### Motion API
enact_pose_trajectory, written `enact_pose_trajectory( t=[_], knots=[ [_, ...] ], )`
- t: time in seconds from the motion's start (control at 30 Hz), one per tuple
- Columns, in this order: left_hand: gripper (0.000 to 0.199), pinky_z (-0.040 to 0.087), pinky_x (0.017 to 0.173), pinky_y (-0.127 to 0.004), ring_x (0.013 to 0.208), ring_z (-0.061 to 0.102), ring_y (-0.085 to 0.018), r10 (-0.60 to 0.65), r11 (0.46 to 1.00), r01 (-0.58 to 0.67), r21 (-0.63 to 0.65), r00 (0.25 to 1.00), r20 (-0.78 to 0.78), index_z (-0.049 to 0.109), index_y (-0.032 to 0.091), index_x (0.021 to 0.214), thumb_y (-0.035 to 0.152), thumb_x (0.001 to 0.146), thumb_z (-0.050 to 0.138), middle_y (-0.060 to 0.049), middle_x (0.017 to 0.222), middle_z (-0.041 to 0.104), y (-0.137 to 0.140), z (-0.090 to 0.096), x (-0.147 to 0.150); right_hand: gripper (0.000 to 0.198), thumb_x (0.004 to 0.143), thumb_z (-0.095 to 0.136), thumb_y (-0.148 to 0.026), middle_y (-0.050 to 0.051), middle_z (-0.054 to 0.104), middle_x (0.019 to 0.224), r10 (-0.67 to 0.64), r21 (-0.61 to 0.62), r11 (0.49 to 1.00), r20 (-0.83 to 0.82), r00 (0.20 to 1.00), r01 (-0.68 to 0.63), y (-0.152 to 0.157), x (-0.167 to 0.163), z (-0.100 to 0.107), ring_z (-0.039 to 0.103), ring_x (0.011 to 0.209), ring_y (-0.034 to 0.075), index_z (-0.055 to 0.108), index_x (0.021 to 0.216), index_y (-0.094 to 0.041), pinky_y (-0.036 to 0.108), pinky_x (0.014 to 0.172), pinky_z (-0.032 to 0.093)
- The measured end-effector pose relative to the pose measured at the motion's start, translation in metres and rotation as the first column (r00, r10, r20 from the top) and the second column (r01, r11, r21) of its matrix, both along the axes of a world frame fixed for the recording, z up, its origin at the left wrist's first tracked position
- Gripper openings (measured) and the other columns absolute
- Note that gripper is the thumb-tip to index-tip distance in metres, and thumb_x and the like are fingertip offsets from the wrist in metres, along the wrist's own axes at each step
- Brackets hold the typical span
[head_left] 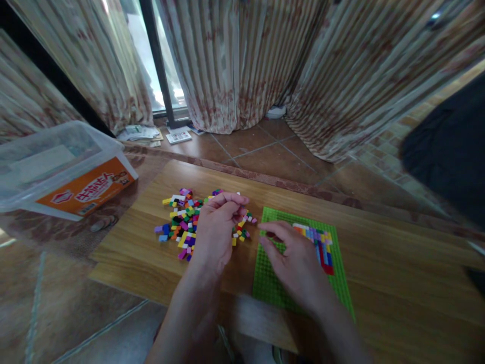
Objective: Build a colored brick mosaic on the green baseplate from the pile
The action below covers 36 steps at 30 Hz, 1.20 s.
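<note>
My left hand [220,225] is over the right part of a pile of small toy bricks [185,217] in many colours. Its fingers curl inward with the thumb against them; whatever they may hold is hidden. Over the left half of a green studded baseplate [269,278] is my right hand [291,253], its thumb and forefinger tips close together in a pinch. Anything between those tips is too small to make out. A patch of joined bricks [324,247], with red, blue, yellow and white ones, covers the plate's upper right area, partly behind my right hand.
The wooden table [394,273] carries the pile and the plate. Left of it on the floor is a clear plastic tub [68,172] with an orange label. Papers [140,133] lie by the window below striped curtains [242,65]. A dark, blurred shape [450,146] is at the right edge.
</note>
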<state>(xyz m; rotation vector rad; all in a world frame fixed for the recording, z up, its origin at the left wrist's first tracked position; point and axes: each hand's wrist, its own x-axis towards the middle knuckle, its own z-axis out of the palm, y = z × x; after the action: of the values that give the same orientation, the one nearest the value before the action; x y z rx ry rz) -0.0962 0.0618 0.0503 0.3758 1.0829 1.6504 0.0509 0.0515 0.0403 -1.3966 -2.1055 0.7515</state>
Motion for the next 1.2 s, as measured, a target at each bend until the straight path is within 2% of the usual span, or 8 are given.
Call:
enact_pose_trajectory(
  t=[0.13, 0.3, 0.53, 0.7, 0.8, 0.97, 1.1, 1.2],
  knots=[
    [0.003, 0.041, 0.054, -0.017, 0.054, 0.052, -0.006, -0.004, 1.000, 0.004, -0.011, 1.000, -0.007, 0.064, 0.014, 0.060, 0.011, 0.059, 0.065, 0.001, 0.065, 0.063, -0.002, 0.000, -0.004, 0.023, 0.089, 0.050, -0.022, 0.008, 0.067, 0.105, 0.022, -0.021, 1.000, 0.113, 0.993, -0.019, 0.001, -0.028, -0.020, 0.061, 0.098, 0.020, 0.066, 0.105, -0.019, 0.033, 0.087, 0.046],
    [0.004, 0.041, 0.055, -0.018, 0.056, 0.053, -0.006, 0.022, 1.000, -0.022, -0.021, 1.000, -0.021, 0.064, 0.014, 0.059, 0.010, 0.059, 0.064, 0.000, 0.066, 0.064, -0.001, 0.003, -0.015, 0.020, 0.088, 0.050, -0.022, 0.008, 0.065, 0.104, -0.024, -0.007, 1.000, 0.227, 0.974, 0.026, 0.005, -0.034, -0.028, 0.062, 0.094, 0.021, 0.068, 0.097, -0.020, 0.032, 0.084, 0.045],
    [0.004, 0.040, 0.055, -0.018, 0.055, 0.053, -0.006, 0.034, 0.998, -0.035, -0.043, 0.999, -0.015, 0.063, 0.014, 0.059, 0.010, 0.059, 0.064, 0.000, 0.066, 0.064, 0.000, 0.005, -0.018, 0.017, 0.087, 0.051, -0.022, 0.005, 0.067, 0.096, -0.064, -0.025, 0.997, 0.153, 0.986, 0.069, 0.008, -0.037, -0.030, 0.062, 0.088, 0.018, 0.068, 0.087, -0.022, 0.031, 0.078, 0.044],
    [0.004, 0.041, 0.055, -0.018, 0.055, 0.053, -0.006, 0.027, 0.999, -0.027, -0.034, 1.000, 0.000, 0.063, 0.014, 0.059, 0.010, 0.059, 0.065, 0.000, 0.067, 0.065, 0.000, 0.004, -0.016, 0.020, 0.088, 0.051, -0.030, 0.005, 0.070, 0.091, -0.092, -0.085, 0.992, 0.026, 0.995, 0.094, 0.007, -0.033, -0.023, 0.064, 0.080, 0.018, 0.068, 0.091, -0.021, 0.031, 0.074, 0.046],
    [0.004, 0.041, 0.055, -0.018, 0.055, 0.053, -0.006, 0.024, 0.999, -0.023, -0.035, 1.000, 0.009, 0.064, 0.014, 0.059, 0.010, 0.059, 0.065, 0.000, 0.067, 0.065, 0.001, 0.005, -0.017, 0.022, 0.085, 0.055, -0.038, 0.004, 0.072, 0.085, -0.178, -0.161, 0.974, -0.115, 0.977, 0.159, 0.005, -0.019, -0.008, 0.065, 0.076, 0.017, 0.070, 0.090, -0.021, 0.030, 0.070, 0.049],
    [0.005, 0.041, 0.055, -0.018, 0.055, 0.053, -0.006, 0.029, 0.998, -0.029, -0.057, 1.000, 0.008, 0.063, 0.014, 0.058, 0.011, 0.058, 0.067, 0.000, 0.068, 0.065, 0.001, 0.007, -0.018, 0.025, 0.071, 0.071, -0.043, 0.004, 0.073, 0.078, -0.432, -0.214, 0.897, -0.251, 0.866, 0.386, 0.006, 0.031, 0.021, 0.066, 0.065, 0.016, 0.071, 0.083, -0.021, 0.027, 0.057, 0.052],
    [0.006, 0.041, 0.054, -0.017, 0.056, 0.053, -0.006, 0.024, 0.998, -0.024, -0.060, 1.000, -0.004, 0.063, 0.014, 0.059, 0.011, 0.057, 0.068, 0.000, 0.068, 0.065, 0.000, 0.007, -0.016, 0.024, 0.064, 0.075, -0.042, 0.002, 0.074, 0.076, -0.541, -0.112, 0.841, -0.208, 0.815, 0.530, 0.013, 0.075, 0.034, 0.067, 0.066, 0.017, 0.073, 0.079, -0.024, 0.028, 0.058, 0.055],
    [0.006, 0.041, 0.054, -0.017, 0.057, 0.053, -0.006, 0.018, 0.998, -0.019, -0.053, 1.000, -0.019, 0.065, 0.014, 0.060, 0.011, 0.057, 0.068, 0.000, 0.067, 0.064, 0.000, 0.006, -0.013, 0.022, 0.066, 0.072, -0.043, 0.001, 0.074, 0.073, -0.541, -0.098, 0.841, -0.134, 0.830, 0.532, 0.016, 0.095, 0.036, 0.067, 0.067, 0.017, 0.075, 0.079, -0.025, 0.028, 0.061, 0.055]
  ],
)
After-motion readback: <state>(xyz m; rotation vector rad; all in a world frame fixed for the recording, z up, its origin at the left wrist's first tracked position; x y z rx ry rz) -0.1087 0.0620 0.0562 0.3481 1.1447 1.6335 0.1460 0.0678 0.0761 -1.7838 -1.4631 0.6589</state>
